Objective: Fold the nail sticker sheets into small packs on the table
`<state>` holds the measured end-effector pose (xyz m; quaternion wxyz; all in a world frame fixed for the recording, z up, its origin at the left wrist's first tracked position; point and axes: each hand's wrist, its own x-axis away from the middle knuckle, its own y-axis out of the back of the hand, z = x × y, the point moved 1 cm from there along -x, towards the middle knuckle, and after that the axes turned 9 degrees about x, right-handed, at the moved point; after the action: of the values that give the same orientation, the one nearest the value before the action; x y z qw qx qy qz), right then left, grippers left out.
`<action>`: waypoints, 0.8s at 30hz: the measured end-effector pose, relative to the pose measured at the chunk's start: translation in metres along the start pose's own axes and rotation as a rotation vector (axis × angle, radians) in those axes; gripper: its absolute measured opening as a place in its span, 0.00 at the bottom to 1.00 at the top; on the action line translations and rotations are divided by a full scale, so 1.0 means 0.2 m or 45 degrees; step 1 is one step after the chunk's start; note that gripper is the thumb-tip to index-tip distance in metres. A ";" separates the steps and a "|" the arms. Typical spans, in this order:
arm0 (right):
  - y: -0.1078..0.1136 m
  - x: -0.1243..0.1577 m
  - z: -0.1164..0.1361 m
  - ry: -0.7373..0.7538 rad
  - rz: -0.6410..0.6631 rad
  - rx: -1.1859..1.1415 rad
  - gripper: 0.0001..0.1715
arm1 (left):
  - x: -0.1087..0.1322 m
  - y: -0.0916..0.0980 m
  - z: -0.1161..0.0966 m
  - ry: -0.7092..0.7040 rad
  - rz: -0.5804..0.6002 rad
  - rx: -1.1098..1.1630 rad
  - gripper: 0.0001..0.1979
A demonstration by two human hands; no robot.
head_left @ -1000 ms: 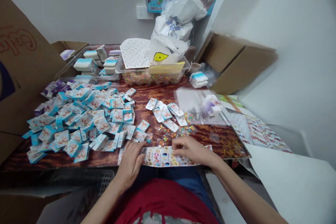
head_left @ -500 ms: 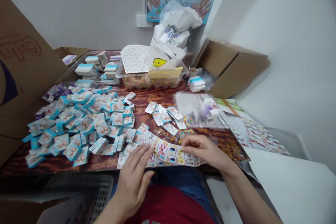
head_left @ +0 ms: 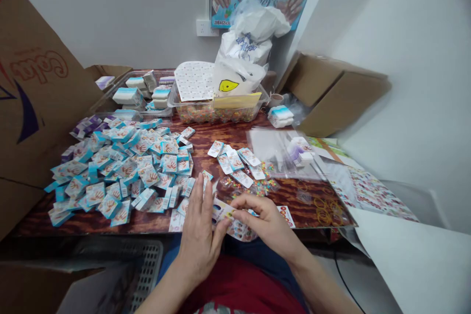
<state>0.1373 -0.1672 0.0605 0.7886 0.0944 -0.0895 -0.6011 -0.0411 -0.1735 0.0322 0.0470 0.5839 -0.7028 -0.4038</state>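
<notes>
A strip-like sheet of colourful stickers [head_left: 241, 230] lies at the table's front edge, bent over on itself. My right hand [head_left: 263, 221] pinches it between thumb and fingers. On the left end of the sheet rests my left hand [head_left: 200, 228], fingers stretched out, its thumb reaching toward the right fingertips. The left hand covers part of the sheet. Just beyond the hands are several small white cards [head_left: 235, 159] with hand pictures, beside little clear bags of coloured candy [head_left: 267, 184]. To the left, a large heap of small blue-and-white boxes [head_left: 125, 167] spreads out.
At the back stand a clear tub [head_left: 184, 113] of candy bags and a tray of stacked cards [head_left: 128, 95]. Clear plastic bags [head_left: 267, 147], rubber bands [head_left: 326, 211] and a cardboard box [head_left: 331, 91] are on the right. A tall carton [head_left: 37, 88] borders the left.
My right hand has moved left, bringing the right part of the sheet over toward my left hand. The sheet was spread out flat before and is now bent over. The view has shifted slightly.
</notes>
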 end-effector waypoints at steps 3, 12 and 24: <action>-0.02 0.00 0.01 -0.020 0.012 -0.136 0.09 | 0.00 0.01 0.00 -0.031 0.090 0.046 0.34; -0.01 0.04 0.07 0.341 -0.282 0.705 0.17 | 0.02 0.04 0.01 0.311 0.102 0.816 0.17; -0.08 0.04 -0.08 -0.054 0.148 0.423 0.09 | 0.05 -0.02 0.08 0.960 0.300 1.576 0.23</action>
<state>0.1282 -0.1791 0.0406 0.7934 0.2052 -0.2096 -0.5334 -0.0490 -0.1735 0.0157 -0.0098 0.5234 -0.7962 0.3032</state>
